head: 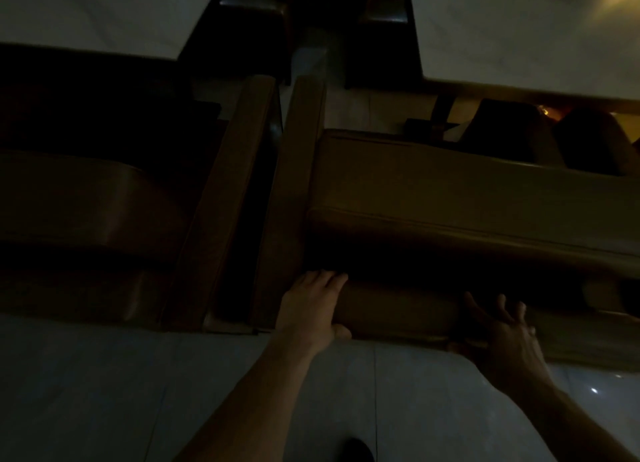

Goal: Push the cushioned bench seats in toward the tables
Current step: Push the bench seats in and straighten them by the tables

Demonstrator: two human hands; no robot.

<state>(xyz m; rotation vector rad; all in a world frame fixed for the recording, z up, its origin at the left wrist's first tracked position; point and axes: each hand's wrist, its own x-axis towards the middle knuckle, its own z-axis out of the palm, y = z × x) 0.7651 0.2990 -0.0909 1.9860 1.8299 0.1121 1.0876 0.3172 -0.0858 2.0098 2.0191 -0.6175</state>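
In dim light a brown cushioned bench [467, 191] stands right of centre, its seat facing a white table [526, 35] at the upper right. My left hand [311, 305] lies over the top of the bench's backrest [398, 309] at its left end, fingers over the top and thumb on the near face. My right hand [502, 333] presses on the same backrest further right, fingers spread. A second brown bench [86, 201] stands at the left, facing another white table [97, 11].
The two benches' upright armrests [235, 191] stand side by side with a narrow dark gap between them. More dark seats [585, 139] sit under the right table. Pale tiled floor [138, 392] runs along the near side; my shoe [356, 449] shows at the bottom.
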